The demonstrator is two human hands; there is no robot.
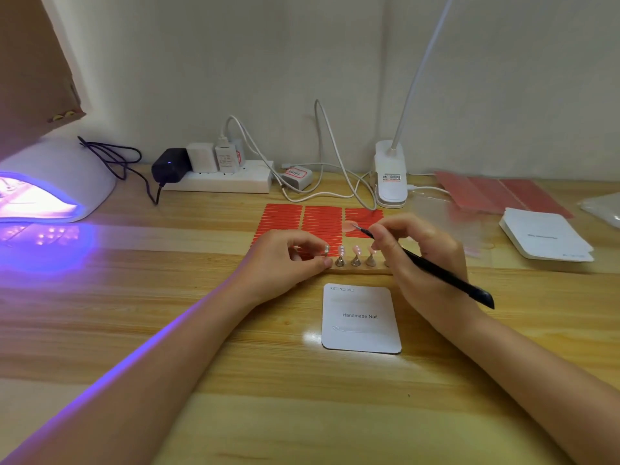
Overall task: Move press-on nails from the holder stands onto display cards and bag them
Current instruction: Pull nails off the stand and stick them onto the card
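A wooden base carries a row of small metal holder stands, several topped with pink press-on nails. My left hand pinches the leftmost stand between thumb and fingers. My right hand grips a black tweezer-like tool. A pink nail sits at the tool's tip, lifted above the row. A white display card printed "Handmade Nail" lies flat just in front of the base.
Red adhesive strip sheets lie behind the stands. A lit UV nail lamp glows at the left. A power strip with cables, a clip lamp, a stack of white cards and clear bags sit along the back and right.
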